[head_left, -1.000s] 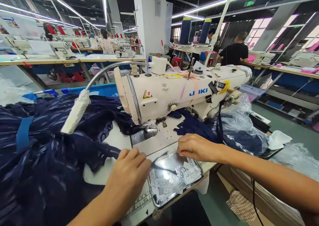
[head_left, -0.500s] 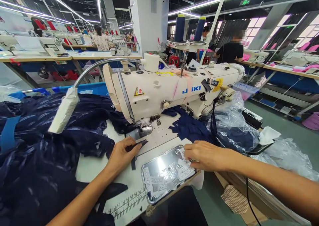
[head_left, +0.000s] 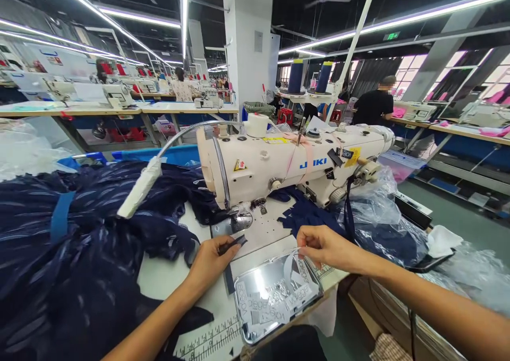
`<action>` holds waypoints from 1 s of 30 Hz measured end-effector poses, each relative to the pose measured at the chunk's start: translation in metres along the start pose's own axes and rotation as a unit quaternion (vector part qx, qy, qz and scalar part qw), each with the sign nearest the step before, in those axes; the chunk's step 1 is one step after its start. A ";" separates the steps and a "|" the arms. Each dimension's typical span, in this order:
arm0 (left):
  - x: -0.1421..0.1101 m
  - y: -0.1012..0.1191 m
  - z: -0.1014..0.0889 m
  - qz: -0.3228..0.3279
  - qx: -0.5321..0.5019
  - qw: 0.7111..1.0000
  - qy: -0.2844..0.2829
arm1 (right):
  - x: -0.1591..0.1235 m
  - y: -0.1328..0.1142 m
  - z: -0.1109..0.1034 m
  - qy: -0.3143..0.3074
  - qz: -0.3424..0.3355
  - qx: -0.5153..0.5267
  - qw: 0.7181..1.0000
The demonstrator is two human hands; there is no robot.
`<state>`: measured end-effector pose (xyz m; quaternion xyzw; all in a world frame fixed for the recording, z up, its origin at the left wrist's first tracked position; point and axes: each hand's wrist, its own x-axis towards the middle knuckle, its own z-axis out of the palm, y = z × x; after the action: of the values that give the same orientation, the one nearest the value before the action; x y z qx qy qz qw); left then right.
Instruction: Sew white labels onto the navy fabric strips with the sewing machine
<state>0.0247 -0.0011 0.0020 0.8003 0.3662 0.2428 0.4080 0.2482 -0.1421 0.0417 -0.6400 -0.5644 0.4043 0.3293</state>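
Observation:
My left hand (head_left: 213, 260) pinches a short dark navy fabric strip (head_left: 240, 240) between thumb and fingers, in front of the sewing machine's needle plate (head_left: 241, 222). Part of the strip hangs below the hand. At the right, my right hand (head_left: 324, 248) is closed at the far edge of a shiny metal tray (head_left: 258, 281). Its thumb and fingertips pinch a pale printed label (head_left: 292, 265) that curves up from the tray. Several similar labels lie in the tray. A large heap of navy garments (head_left: 79, 276) spreads left of my left hand.
The white sewing machine (head_left: 263, 164) stands across the table, with a lamp (head_left: 139, 188) on a bent arm at its left. Cut navy pieces (head_left: 308, 217) lie under its arm, and plastic bags (head_left: 382, 217) at right. Co-workers (head_left: 374, 101) sit farther back.
My left hand has drawn left and toward the machine with the dark strip. My right hand has reached into the tray and lifted a label's end. The camera view has shifted.

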 end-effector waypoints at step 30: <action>-0.040 0.051 0.006 -0.020 -0.277 0.960 0.029 | 0.022 -0.012 0.041 0.018 -0.008 0.200 0.980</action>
<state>0.0237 -0.0560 0.0380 0.6408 0.3128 0.3498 0.6076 0.2071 -0.1200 0.0306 -0.5640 -0.4713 0.4946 0.4638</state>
